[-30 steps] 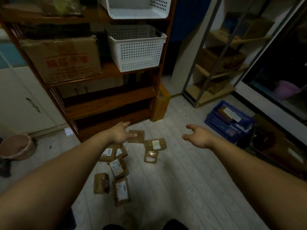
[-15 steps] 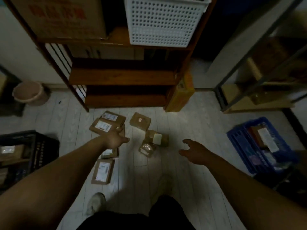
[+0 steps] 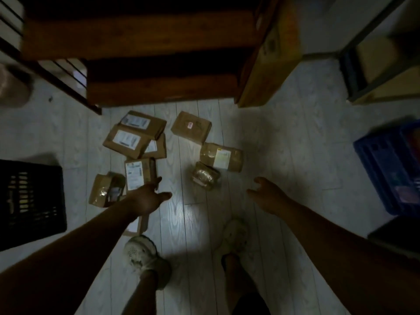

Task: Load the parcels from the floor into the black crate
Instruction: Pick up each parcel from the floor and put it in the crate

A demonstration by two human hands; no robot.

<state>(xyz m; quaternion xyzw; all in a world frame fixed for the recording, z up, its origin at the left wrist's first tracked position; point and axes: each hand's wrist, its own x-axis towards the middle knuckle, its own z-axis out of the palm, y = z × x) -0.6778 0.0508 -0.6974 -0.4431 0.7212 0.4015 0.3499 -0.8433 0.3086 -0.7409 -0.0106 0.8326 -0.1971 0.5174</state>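
I stood in what looked like a dim storeroom. Labelled brown parcels lay strewn on the pale plank floor at the foot of a wooden shelf unit. A metal rack stood to the right, with a black crate and a blue crate at either side.

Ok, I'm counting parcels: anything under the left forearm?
One parcel pokes out beneath the left forearm, an edge and a strip of white label showing; the rest is covered.
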